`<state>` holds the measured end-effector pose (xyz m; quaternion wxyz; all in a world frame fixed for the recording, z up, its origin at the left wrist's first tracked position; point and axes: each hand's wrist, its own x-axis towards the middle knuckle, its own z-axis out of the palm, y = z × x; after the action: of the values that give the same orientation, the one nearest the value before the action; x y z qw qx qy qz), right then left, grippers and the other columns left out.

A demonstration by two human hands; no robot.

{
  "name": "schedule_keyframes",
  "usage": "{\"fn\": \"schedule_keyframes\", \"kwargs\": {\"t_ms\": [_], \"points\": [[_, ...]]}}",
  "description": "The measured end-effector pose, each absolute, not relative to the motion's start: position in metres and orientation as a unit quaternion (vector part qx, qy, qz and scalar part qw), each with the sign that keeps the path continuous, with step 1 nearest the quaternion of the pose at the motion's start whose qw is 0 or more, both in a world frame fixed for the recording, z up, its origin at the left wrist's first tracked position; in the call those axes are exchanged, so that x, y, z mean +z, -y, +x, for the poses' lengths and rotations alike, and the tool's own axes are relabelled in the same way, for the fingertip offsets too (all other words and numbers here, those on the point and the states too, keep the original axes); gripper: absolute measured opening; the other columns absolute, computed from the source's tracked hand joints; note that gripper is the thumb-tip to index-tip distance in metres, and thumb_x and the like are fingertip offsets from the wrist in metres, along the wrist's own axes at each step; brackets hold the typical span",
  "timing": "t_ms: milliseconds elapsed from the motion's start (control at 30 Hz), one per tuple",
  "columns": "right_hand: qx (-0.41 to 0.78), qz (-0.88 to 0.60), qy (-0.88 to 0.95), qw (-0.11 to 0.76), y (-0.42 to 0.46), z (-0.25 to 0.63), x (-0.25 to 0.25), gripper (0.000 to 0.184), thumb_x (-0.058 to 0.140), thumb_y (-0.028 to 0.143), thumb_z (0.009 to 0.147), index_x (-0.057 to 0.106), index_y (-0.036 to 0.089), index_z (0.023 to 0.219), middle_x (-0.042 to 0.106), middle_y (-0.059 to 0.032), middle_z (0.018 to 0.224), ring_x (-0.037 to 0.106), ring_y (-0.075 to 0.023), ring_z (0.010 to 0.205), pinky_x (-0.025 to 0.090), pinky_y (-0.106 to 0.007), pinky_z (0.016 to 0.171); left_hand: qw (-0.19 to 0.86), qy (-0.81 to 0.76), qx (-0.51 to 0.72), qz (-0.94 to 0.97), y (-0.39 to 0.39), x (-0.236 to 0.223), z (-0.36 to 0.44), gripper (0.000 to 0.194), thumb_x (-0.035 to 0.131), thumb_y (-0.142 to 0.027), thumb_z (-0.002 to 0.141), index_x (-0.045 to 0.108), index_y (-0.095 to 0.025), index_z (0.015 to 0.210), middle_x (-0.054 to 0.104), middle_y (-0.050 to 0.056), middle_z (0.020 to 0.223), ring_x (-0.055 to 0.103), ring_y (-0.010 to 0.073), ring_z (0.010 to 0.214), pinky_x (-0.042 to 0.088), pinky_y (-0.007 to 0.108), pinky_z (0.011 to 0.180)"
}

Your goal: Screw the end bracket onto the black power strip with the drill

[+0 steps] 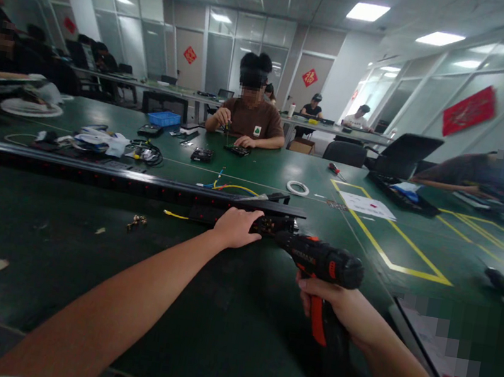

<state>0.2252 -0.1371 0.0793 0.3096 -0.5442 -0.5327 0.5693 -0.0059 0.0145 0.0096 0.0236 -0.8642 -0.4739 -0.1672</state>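
My right hand (326,292) is wrapped around the handle of a black and orange cordless drill (318,256). The drill's nose points left at the end of a black metal part (203,213), where its tip meets small brass-coloured pieces that I cannot make out clearly. My left hand (237,227) grips this part from above, thumb on the near side and fingers over the top. Behind it runs a long black rail (138,182) with small red marks. A yellow wire (176,215) sticks out at the part's left end.
Small brass screws (136,222) lie in a pile on the green table (81,238). Beyond the rail are coloured wires (228,187), a white tape roll (297,188) and a blue basket (164,118). A person (253,119) works opposite; another leans in at the right.
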Motion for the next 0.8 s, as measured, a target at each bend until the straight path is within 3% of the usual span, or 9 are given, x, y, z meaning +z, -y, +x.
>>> {"fn": "schedule_keyframes", "kwargs": {"t_ms": [567, 800], "points": [[0.568, -0.551, 0.528, 0.309, 0.137, 0.2268, 0.0791, 0.03, 0.077, 0.043, 0.067, 0.064, 0.02, 0.081, 0.062, 0.0016, 0.06, 0.06, -0.018, 0.057, 0.05, -0.032, 0.059, 0.018, 0.476, -0.165, -0.864, -0.0137, 0.011, -0.006, 0.06, 0.066, -0.055, 0.09, 0.052, -0.026, 0.14, 0.074, 0.01, 0.121, 0.069, 0.0322, 0.112, 0.047, 0.044, 0.098], [0.561, -0.554, 0.537, 0.301, 0.1365, 0.2262, 0.0834, 0.022, 0.079, 0.043, 0.068, 0.064, 0.028, 0.073, 0.061, -0.0012, 0.06, 0.064, -0.0248, 0.061, 0.051, -0.039, 0.062, 0.022, 0.477, -0.165, -0.863, -0.0141, 0.0104, -0.0059, 0.061, 0.065, -0.056, 0.09, 0.052, -0.026, 0.141, 0.073, 0.01, 0.122, 0.069, 0.0323, 0.112, 0.047, 0.044, 0.098]]}}
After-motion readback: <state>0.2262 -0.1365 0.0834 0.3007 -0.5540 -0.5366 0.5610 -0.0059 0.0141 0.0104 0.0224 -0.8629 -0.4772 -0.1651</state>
